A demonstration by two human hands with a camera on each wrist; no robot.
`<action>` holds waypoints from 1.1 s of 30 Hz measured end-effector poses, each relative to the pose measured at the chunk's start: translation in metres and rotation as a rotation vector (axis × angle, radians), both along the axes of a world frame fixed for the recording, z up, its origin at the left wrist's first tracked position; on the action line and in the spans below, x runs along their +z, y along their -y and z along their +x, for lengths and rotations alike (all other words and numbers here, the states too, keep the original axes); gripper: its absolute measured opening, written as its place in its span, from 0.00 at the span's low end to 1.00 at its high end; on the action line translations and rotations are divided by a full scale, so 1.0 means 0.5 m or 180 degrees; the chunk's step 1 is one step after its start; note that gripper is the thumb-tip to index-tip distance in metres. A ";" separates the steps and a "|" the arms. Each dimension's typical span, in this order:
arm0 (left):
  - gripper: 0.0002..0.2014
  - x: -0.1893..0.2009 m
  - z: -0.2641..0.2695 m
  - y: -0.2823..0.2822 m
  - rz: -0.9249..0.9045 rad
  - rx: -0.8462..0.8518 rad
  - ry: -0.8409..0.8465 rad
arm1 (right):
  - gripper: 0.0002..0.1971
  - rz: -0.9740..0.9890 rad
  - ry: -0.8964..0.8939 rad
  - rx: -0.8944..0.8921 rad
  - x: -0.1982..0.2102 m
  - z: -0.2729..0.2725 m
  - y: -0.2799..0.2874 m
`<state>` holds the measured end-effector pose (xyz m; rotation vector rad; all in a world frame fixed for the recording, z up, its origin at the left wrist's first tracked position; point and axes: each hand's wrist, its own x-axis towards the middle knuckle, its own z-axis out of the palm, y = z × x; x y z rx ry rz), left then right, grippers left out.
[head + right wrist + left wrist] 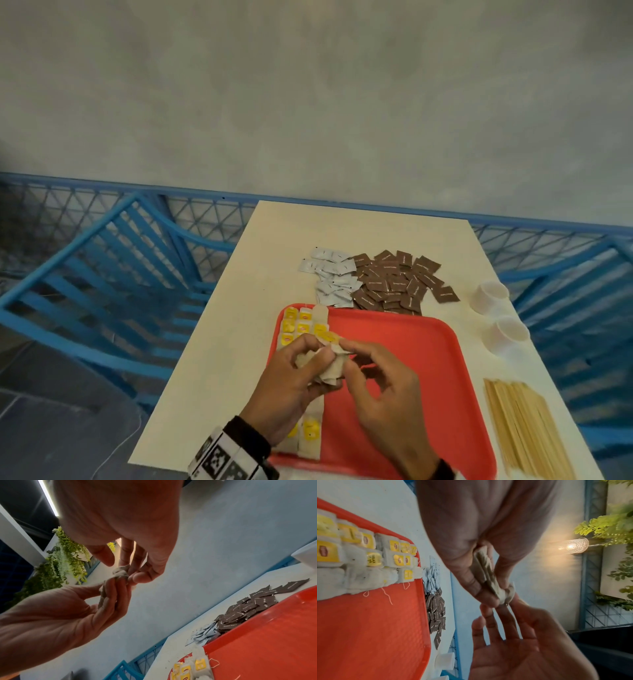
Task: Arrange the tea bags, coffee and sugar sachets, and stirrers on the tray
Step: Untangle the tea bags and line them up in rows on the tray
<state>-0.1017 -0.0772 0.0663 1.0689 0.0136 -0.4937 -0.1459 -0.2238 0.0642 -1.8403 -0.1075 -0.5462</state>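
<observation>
Above the tray's left side – a bunch of tea bags gripped in the curled left hand | right hand pinches its top edge, other fingers loosely bent | red tray – rows of tea bags along its left | white sachets, brown sachets behind | stirrers right.
</observation>
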 end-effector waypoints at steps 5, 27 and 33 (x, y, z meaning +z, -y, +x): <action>0.09 0.011 -0.012 0.000 0.0282 -0.0060 0.0345 | 0.08 0.0534 -0.0529 -0.0168 0.016 -0.001 -0.004; 0.09 0.039 0.036 -0.027 0.0121 0.0085 -0.0367 | 0.03 0.0844 -0.0688 0.0434 0.118 0.045 0.046; 0.20 0.046 0.043 -0.022 0.0268 0.0426 -0.0289 | 0.05 0.0790 -0.0982 0.0887 0.111 0.059 0.000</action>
